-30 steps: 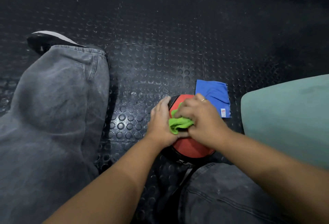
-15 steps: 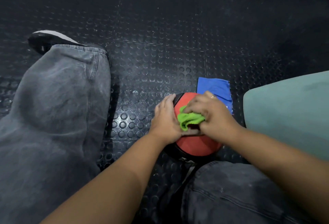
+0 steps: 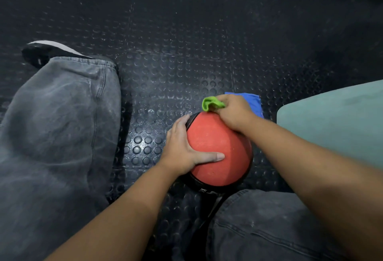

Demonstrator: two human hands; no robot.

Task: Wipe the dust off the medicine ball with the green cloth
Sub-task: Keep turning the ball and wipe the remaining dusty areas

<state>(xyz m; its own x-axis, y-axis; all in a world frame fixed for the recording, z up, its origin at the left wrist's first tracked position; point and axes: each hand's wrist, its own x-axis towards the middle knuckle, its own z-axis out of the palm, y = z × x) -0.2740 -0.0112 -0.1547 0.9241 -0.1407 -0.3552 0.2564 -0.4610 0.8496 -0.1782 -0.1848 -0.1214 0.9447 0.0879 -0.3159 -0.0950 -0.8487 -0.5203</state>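
A red medicine ball (image 3: 219, 148) with black trim sits on the studded floor between my legs. My left hand (image 3: 182, 146) lies flat against the ball's left side, its thumb stretched across the red top. My right hand (image 3: 234, 113) grips the bunched green cloth (image 3: 211, 103) at the ball's far upper edge. Most of the cloth sticks out to the left of my fingers; the rest is hidden in my fist.
A blue cloth (image 3: 253, 103) lies on the black studded floor (image 3: 186, 53) just behind my right hand. A pale green padded surface (image 3: 335, 119) fills the right side. My left leg in grey jeans (image 3: 58, 126) and black shoe (image 3: 47, 51) stretch out at the left; my right knee (image 3: 269, 225) is below the ball.
My right hand has carried the green cloth from the middle of the ball's top up to its far edge, baring the red top. My left hand stays on the ball's left side.
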